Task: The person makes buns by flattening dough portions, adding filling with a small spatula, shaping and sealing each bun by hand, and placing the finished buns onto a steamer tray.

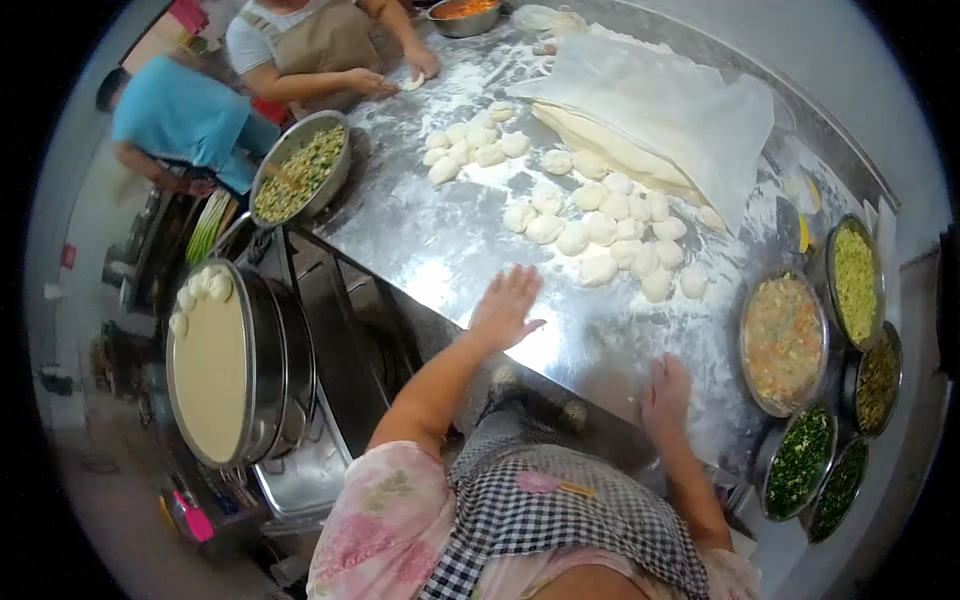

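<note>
My left hand (507, 308) is spread palm down at the near edge of the floured metal table (425, 235), fingers apart and nothing in it. Farther right, my right hand (665, 395) rests low over the same table, slightly blurred, with its fingers apart and no object visible in it. Beyond both hands lie several round dough pieces (573, 238), dusted with flour. Behind them a large slab of dough (610, 150) is partly covered by a whitish cloth (660, 100).
Bowls of filling, one mixed orange and pale (784, 342), one chopped green (800, 462), line the right side. A large bowl (305, 170) and a round steamer (210, 370) with small buns stand left. A person in an apron (320, 50) handles dough; another wears blue (190, 120).
</note>
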Action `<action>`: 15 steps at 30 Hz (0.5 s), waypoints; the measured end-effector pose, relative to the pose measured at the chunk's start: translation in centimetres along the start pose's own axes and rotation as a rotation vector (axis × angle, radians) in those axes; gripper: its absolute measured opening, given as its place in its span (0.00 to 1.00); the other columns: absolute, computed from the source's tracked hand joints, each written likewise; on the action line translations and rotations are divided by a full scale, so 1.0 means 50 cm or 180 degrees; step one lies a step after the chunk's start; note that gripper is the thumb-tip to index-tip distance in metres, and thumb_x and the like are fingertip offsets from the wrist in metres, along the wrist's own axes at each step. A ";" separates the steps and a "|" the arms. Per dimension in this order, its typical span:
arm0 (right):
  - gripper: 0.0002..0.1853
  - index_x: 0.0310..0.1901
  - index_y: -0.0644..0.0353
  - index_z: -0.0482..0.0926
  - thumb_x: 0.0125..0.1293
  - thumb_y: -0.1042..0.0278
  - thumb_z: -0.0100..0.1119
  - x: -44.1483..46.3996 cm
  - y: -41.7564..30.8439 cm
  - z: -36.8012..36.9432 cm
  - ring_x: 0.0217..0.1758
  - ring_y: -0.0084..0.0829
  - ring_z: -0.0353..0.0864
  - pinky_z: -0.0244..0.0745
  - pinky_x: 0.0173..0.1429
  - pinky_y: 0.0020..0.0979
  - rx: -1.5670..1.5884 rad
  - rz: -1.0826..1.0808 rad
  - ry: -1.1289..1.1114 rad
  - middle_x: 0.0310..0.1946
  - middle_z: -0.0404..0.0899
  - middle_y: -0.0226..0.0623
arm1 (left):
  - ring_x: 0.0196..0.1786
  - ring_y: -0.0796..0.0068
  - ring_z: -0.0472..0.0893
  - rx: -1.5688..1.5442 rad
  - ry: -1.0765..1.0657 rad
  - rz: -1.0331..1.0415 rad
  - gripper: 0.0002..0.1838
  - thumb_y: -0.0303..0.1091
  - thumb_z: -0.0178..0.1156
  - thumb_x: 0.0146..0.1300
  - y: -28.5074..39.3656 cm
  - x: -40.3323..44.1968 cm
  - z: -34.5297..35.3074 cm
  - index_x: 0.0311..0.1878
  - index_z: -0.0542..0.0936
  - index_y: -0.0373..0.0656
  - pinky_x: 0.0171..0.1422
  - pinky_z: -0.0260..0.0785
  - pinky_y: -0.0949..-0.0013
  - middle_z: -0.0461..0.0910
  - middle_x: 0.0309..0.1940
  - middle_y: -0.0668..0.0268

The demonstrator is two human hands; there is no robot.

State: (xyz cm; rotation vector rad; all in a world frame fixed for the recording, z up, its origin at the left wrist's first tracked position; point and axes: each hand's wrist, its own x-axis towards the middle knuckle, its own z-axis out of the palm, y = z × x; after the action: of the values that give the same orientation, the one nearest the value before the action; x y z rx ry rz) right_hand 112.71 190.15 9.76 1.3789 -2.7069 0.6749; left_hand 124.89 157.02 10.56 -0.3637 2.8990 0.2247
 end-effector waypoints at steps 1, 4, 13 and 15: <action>0.25 0.57 0.62 0.68 0.55 0.73 0.55 0.005 -0.005 0.011 0.64 0.50 0.62 0.54 0.67 0.50 -0.0113 0.0009 0.0012 0.60 0.64 0.49 | 0.76 0.57 0.36 -0.0045 0.0304 -0.0092 0.41 0.56 0.40 0.67 -0.040 0.016 0.003 0.72 0.43 0.37 0.77 0.28 0.55 0.36 0.74 0.54; 0.27 0.57 0.62 0.68 0.52 0.75 0.56 0.004 -0.008 0.018 0.64 0.51 0.61 0.53 0.68 0.52 -0.0206 0.0026 0.0128 0.61 0.62 0.49 | 0.73 0.47 0.47 -0.0384 0.1327 -0.0298 0.41 0.47 0.55 0.61 -0.150 0.077 -0.002 0.69 0.51 0.34 0.75 0.38 0.53 0.48 0.71 0.47; 0.29 0.56 0.61 0.69 0.47 0.75 0.55 0.021 -0.020 0.021 0.63 0.50 0.63 0.55 0.66 0.51 -0.0522 0.0314 -0.0087 0.60 0.64 0.49 | 0.59 0.50 0.67 -0.1054 0.1247 0.0982 0.25 0.35 0.61 0.56 -0.216 0.193 -0.072 0.58 0.70 0.42 0.63 0.59 0.54 0.68 0.57 0.51; 0.29 0.56 0.61 0.70 0.46 0.76 0.55 0.023 -0.029 0.016 0.63 0.50 0.64 0.56 0.66 0.51 -0.0442 0.0349 -0.0035 0.60 0.64 0.49 | 0.57 0.51 0.69 -0.1140 0.1321 0.0851 0.22 0.34 0.62 0.55 -0.226 0.140 -0.053 0.54 0.73 0.42 0.61 0.61 0.54 0.71 0.53 0.53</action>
State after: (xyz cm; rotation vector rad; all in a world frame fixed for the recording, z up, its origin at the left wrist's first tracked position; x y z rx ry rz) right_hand 113.26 188.20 9.83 1.2149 -2.7944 0.4754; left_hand 120.68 144.14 10.15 -0.0769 3.3090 0.8070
